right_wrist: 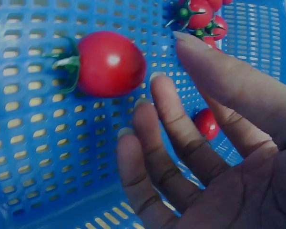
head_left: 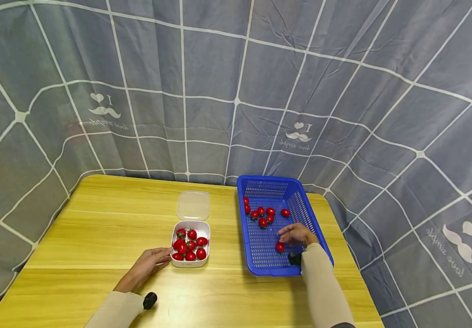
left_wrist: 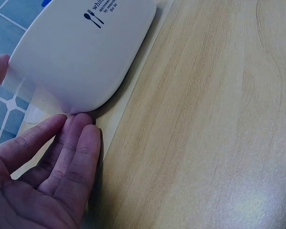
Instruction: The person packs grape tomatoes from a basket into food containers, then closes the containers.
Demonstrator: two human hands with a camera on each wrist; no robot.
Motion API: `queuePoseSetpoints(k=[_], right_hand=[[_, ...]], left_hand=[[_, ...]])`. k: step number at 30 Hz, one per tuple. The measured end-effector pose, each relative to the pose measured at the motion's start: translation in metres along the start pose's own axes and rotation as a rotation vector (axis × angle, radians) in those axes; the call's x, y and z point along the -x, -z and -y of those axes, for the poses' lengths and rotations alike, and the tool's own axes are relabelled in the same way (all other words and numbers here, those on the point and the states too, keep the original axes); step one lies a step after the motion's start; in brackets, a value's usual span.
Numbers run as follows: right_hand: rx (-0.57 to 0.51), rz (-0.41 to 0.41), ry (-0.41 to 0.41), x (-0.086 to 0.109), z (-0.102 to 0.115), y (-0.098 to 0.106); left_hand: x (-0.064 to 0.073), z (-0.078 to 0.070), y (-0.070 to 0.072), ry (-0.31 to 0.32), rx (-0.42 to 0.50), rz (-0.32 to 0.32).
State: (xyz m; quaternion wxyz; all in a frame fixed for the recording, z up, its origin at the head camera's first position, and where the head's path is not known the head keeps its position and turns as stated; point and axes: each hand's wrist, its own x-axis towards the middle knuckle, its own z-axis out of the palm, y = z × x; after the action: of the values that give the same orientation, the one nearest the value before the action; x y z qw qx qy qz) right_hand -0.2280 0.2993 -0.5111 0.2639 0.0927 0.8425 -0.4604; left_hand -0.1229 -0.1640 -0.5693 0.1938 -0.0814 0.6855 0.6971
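A white lidded box (head_left: 189, 263) on the table holds several cherry tomatoes (head_left: 191, 246), its clear lid (head_left: 193, 206) folded back. My left hand (head_left: 150, 265) touches the box's left side, fingers fairly straight in the left wrist view, fingertips (left_wrist: 81, 118) at its lower corner. Inside the blue basket (head_left: 270, 272), my right hand (head_left: 296, 233) hovers just beside a single cherry tomato (right_wrist: 110, 64) with a green stem. The right fingers are loosely bent with nothing between them. Several more tomatoes (head_left: 262, 222) lie farther back in the basket.
The wooden table (head_left: 109, 223) carries the box at the middle and the basket on the right. A grey checked curtain (head_left: 207, 118) hangs behind and around the table. The basket's raised walls (head_left: 307, 214) surround the right hand.
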Motion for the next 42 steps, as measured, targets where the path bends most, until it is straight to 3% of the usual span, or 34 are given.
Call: queuePoseSetpoints(k=[8,21,30,42], right_hand=[[0.069,-0.018,-0.142,0.001,-0.004,-0.006],[0.076,-0.002,-0.174,-0.005,-0.003,-0.013],[-0.024,0.038,-0.090,-0.008,0.003,-0.014],[-0.118,0.013,0.095,0.005,0.033,-0.026]], left_hand=[[-0.001,-0.001,0.001,0.010,-0.010,0.014],[-0.002,0.000,0.001,-0.001,0.000,0.016],[-0.002,0.001,0.001,0.009,-0.015,0.024],[-0.002,0.002,0.001,0.000,0.004,0.016]])
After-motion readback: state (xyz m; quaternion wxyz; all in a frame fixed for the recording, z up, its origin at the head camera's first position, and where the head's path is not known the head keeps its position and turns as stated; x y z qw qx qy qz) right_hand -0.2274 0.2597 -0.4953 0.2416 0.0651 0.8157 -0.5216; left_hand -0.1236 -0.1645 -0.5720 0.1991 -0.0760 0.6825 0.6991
